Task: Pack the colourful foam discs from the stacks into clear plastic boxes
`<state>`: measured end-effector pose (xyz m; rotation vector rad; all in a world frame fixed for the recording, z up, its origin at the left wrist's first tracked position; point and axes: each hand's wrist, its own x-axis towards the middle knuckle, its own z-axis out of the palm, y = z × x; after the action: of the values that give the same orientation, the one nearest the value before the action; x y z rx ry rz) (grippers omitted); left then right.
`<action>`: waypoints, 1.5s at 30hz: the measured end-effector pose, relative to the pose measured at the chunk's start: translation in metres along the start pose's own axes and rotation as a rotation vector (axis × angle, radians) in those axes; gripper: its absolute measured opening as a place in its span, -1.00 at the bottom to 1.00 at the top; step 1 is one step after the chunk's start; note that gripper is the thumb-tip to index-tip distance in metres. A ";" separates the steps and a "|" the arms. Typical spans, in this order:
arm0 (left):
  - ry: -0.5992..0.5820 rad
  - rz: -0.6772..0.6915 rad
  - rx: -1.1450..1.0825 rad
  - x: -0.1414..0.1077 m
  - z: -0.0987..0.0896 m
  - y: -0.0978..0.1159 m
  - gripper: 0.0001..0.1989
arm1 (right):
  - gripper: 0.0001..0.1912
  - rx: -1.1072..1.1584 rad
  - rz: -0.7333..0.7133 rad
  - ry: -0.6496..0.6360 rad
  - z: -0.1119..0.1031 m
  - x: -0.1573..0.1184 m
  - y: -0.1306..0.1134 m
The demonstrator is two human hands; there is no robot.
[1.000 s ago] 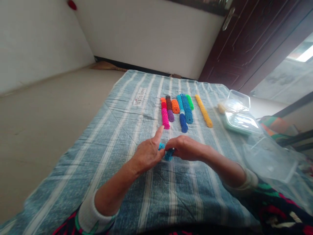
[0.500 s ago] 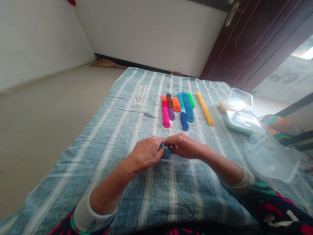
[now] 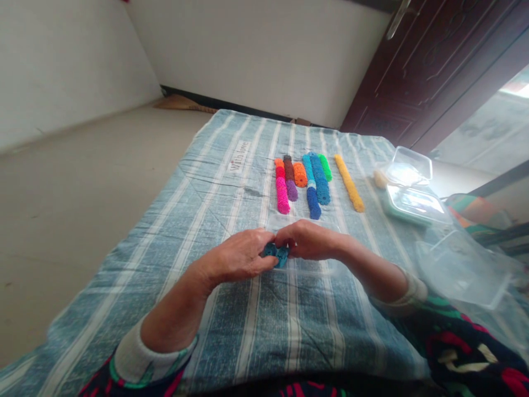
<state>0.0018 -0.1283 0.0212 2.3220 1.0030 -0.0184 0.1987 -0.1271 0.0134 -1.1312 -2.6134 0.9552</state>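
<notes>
My left hand [image 3: 243,255] and my right hand [image 3: 308,240] meet over a clear plastic box [image 3: 330,264]. Between their fingertips are small blue notched plastic discs [image 3: 281,257], partly covered by the fingers. Both hands are closed on these pieces, thumbs and forefingers pinched. Just beyond the box lie rows of stacked notched discs: a pink, red and orange row [image 3: 282,193], a brown and purple row [image 3: 290,179], a short orange one [image 3: 300,175], a light-to-dark blue row [image 3: 313,193], a wider blue row [image 3: 320,179] and a green one [image 3: 325,167].
A long yellow row [image 3: 349,183] lies apart to the right. Clear lidded boxes [image 3: 415,204] and a large clear container [image 3: 463,270] occupy the right side. A "With love" label [image 3: 239,156] rests on the striped cloth [image 3: 198,182]. The bed or table edge runs down the left.
The blue discs have turned a little and show more between my fingers. My left hand has shifted slightly to the left. The whole view has tilted a little.
</notes>
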 end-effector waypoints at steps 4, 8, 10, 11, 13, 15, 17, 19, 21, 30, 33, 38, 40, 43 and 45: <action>0.014 -0.008 -0.003 0.001 0.002 0.000 -0.74 | -0.80 0.057 0.043 0.062 0.005 -0.003 0.004; 0.047 -0.031 -0.006 0.004 0.005 0.002 -0.76 | -0.80 0.123 0.068 0.138 0.013 -0.002 0.008; 0.068 -0.048 -0.003 0.004 0.006 0.002 -0.76 | -0.80 0.167 0.081 0.172 0.018 -0.001 0.009; 0.078 -0.052 -0.005 0.005 0.007 0.001 -0.75 | -0.80 0.186 0.086 0.195 0.021 0.000 0.010; 0.092 -0.051 -0.013 0.005 0.008 -0.001 -0.75 | -0.81 0.209 0.091 0.240 0.025 0.002 0.012; 0.095 -0.043 -0.030 0.005 0.008 -0.002 -0.74 | -0.82 0.219 0.095 0.269 0.028 0.003 0.013; 0.090 -0.042 -0.046 0.005 0.009 -0.004 -0.74 | -0.83 0.232 0.103 0.279 0.030 0.004 0.013; 0.081 -0.040 -0.056 0.006 0.008 -0.005 -0.73 | -0.85 0.254 0.115 0.281 0.031 0.005 0.013; 0.076 -0.028 -0.070 0.006 0.008 -0.006 -0.73 | -0.87 0.272 0.131 0.282 0.031 0.005 0.013; 0.052 -0.012 -0.153 0.005 0.005 -0.007 -0.77 | -0.78 0.328 0.242 0.268 0.023 0.006 0.007; 0.039 -0.020 -0.206 0.004 0.003 -0.006 -0.77 | -0.77 0.345 0.258 0.265 0.023 0.006 0.007; 0.002 -0.011 -0.267 0.005 0.001 -0.006 -0.77 | -0.76 0.410 0.270 0.271 0.026 0.005 0.009; -0.009 -0.022 -0.264 0.006 0.001 -0.007 -0.80 | -0.74 0.425 0.274 0.273 0.026 0.005 0.010; -0.014 -0.023 -0.259 0.007 0.003 -0.008 -0.82 | -0.74 0.425 0.277 0.273 0.026 0.005 0.011; -0.018 -0.016 -0.268 0.008 0.004 -0.009 -0.82 | -0.74 0.420 0.278 0.272 0.026 0.006 0.010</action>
<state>0.0022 -0.1205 0.0118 2.0671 0.9524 0.0840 0.1917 -0.1308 -0.0136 -1.4063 -1.9566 1.2273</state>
